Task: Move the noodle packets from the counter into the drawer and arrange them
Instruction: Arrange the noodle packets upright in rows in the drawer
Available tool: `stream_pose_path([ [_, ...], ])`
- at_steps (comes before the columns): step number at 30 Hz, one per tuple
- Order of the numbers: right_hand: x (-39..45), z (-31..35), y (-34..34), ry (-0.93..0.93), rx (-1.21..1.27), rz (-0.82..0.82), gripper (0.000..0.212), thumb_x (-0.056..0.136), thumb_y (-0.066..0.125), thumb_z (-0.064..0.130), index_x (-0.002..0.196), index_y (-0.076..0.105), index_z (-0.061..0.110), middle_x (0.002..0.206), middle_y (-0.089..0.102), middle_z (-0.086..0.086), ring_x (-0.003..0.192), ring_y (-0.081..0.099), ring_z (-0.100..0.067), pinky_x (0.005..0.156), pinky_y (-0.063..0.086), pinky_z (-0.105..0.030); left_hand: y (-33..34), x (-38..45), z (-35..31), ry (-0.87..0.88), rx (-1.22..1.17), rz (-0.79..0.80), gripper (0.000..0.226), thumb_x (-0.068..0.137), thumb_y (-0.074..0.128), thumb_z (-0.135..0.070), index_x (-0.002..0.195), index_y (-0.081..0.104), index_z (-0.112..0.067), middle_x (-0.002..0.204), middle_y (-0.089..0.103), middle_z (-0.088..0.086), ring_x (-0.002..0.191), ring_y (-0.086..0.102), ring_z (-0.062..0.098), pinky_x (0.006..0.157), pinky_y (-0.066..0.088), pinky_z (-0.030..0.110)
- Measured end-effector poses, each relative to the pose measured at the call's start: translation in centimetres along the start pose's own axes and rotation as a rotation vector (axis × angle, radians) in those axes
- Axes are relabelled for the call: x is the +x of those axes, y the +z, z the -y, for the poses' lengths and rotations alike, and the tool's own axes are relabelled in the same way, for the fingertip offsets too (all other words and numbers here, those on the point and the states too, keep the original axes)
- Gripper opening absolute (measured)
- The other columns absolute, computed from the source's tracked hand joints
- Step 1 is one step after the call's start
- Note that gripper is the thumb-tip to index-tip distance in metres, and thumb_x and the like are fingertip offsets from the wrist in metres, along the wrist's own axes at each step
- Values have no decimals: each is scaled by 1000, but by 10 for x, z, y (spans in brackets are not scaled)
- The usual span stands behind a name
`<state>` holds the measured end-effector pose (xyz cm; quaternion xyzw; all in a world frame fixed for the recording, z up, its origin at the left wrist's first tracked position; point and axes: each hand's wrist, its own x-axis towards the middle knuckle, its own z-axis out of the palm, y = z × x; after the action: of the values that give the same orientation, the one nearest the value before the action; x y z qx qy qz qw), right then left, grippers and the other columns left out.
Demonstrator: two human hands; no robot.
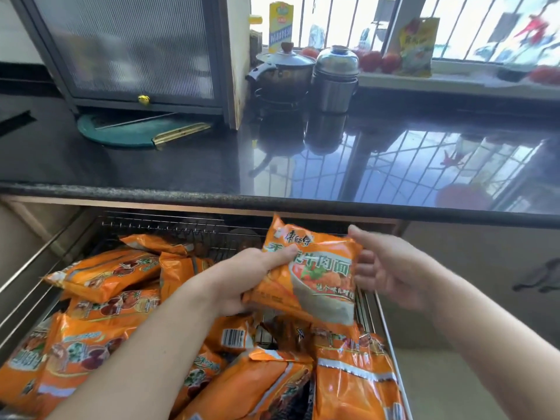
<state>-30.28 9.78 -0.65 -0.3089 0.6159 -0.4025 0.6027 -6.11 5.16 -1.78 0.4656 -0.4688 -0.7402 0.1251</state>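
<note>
Step in hand: one noodle packet (312,274) was being carried over the open drawer (382,316), lower centre of the frame; judged as the placing-and-arranging stage.
Left hand (242,278): gripped the packet's left edge, thumb on the printed face, fingers curled under it.
Right hand (391,268): at the packet's right edge, thumb above the upper corner, fingers loosely bent beside it; motion blur there, so probably touching, but I could not tell whether it held the packet.
Packet relative to grip: it stood between the two hands, tilted, printed face up, its lower end just above the packets already in the drawer.
Drawer contents: many orange packets (100,277) lay heaped at mixed angles, thick at lower left and lower right; a bare patch of wire floor (266,334) showed in the middle, under the held packet.
Counter (181,165): dark and glossy, across the middle of the frame; no noodle packets showed on it, so the moving looked nearly finished.
Doing it well: lower the packet flat into the bare patch, long side in line with its neighbours, and let go only once it rests.
Caution: the heap at lower left looked loose; pressing a packet against it could tip others out of line.
</note>
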Motion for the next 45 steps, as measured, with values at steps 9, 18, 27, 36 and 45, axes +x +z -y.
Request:
stream_pose_path([
  [9,17,-53,6,374,123,-44,34,100,60,19,131,57,4,113,76,-17,100,75,-29,94,57,-46,-5,21,11,75,419,-519,58,96,57,-58,136,52,-16,117,72,11,89,76,27,77,64,46],
  [18,94,-53,32,34,-792,-584,50,99,54,13,146,41,2,145,49,-23,127,53,-38,105,48,-43,-24,28,29,-162,1204,-401,51,95,50,-61,125,63,-22,116,69,3,103,66,24,92,57,40],
  [27,125,-85,40,-209,-1777,-51,102,89,71,13,161,2,32,170,6,-10,154,4,-45,120,23,-65,-19,25,30,-222,1285,-214,82,93,48,-71,158,35,-23,157,43,7,139,46,28,111,45,42],
  [36,123,-79,29,-130,-1859,-208,107,85,69,2,162,-4,19,167,5,-20,150,12,-53,109,43,-61,-5,22,32,-304,1312,-249,97,86,58,-73,163,16,-28,169,15,11,154,14,41,121,29,56],
  [45,85,-46,48,-100,-1278,-136,83,95,66,23,161,16,26,166,20,-11,151,23,-39,118,35,-50,14,19,27,-368,1509,-380,63,88,68,-18,146,44,-14,137,56,13,124,57,36,102,53,49],
])
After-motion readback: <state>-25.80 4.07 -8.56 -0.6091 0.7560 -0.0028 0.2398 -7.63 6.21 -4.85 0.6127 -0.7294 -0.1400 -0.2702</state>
